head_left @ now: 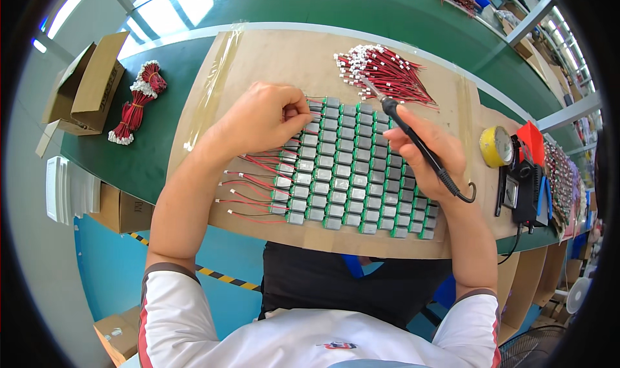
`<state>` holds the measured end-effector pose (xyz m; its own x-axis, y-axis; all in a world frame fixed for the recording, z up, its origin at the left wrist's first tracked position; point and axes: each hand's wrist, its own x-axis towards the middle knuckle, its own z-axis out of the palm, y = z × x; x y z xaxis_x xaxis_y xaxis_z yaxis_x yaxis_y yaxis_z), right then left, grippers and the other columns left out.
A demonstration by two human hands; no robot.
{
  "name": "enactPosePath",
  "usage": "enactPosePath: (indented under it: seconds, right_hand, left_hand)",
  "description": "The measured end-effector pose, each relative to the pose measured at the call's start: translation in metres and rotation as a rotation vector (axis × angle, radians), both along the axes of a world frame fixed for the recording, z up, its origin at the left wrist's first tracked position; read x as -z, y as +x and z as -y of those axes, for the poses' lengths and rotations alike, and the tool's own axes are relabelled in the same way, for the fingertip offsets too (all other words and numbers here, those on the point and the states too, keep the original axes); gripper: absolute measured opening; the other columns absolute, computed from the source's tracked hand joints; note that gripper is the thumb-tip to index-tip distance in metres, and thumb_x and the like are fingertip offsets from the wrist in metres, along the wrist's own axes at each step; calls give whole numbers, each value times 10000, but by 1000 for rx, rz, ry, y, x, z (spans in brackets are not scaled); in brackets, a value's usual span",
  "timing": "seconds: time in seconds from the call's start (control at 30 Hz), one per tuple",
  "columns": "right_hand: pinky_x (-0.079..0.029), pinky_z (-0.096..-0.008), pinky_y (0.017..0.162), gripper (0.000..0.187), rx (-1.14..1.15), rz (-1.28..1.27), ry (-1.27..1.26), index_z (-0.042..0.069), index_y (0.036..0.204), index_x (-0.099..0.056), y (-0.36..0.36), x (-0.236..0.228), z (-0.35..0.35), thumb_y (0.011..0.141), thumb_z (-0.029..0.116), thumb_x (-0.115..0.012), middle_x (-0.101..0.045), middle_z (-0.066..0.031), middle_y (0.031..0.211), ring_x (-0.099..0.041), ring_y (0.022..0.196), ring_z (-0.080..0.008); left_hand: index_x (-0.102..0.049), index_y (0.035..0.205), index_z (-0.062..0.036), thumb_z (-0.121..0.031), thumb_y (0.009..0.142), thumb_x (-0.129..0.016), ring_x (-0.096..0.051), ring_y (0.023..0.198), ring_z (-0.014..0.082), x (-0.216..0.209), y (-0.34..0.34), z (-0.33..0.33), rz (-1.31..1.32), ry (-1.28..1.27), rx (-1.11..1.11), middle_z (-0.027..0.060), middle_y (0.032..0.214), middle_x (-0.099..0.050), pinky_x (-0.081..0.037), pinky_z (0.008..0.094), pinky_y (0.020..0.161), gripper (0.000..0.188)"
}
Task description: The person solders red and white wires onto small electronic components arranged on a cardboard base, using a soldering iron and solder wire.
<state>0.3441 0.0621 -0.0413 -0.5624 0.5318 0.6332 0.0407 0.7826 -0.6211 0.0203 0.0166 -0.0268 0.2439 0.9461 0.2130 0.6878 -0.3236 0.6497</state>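
Observation:
My left hand (274,113) is closed in a pinch at the upper left corner of a grid of small grey battery cells (339,184) with green edges. A thin red wire lead shows by its fingertips, partly hidden by the fingers. In my right hand (434,153) is a soldering iron (413,135) with a black handle. Its metal tip points up and left, close to a pile of red-and-black wire leads (394,74) with white connectors. Several leads (248,203) stick out to the left from the grid's left column.
Brown paper (258,51) covers the green table. Bundled leads (135,103) and an open cardboard box (97,84) are at left. On the right stand a yellow tape roll (496,146), a red holder (530,143) and a black soldering station (524,190) with its cord.

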Motion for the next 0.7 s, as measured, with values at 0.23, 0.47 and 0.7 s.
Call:
enactPosePath:
  seconds: [0.23,0.47,0.7]
  right_hand:
    - [-579,-344,667,416,81,66,209,-22,1345,-756,4,1,-3,937,22,-826,-770,-149,976,-734,801,-229]
    - [-589,-335,619,339,22,47,103,-69,1226,-776,-4,7,4,892,-19,-805,-795,-151,880,-757,737,-233]
    - [-632,-339,739,327,-28,87,81,-92,1267,-740,-1,4,4,946,-50,-696,-809,-133,892,-791,811,-227]
  left_hand:
    - [-756,915,1,-113,919,-792,-719,720,250,4,1,-2,55,-57,-23,129,802,-739,-585,384,710,119]
    - [-735,919,35,-86,959,-793,-644,706,141,3,1,-1,29,-35,3,82,813,-700,-541,296,651,140]
    - [-735,922,33,-84,960,-787,-643,710,137,4,0,-1,24,-32,6,80,818,-702,-541,296,651,134]
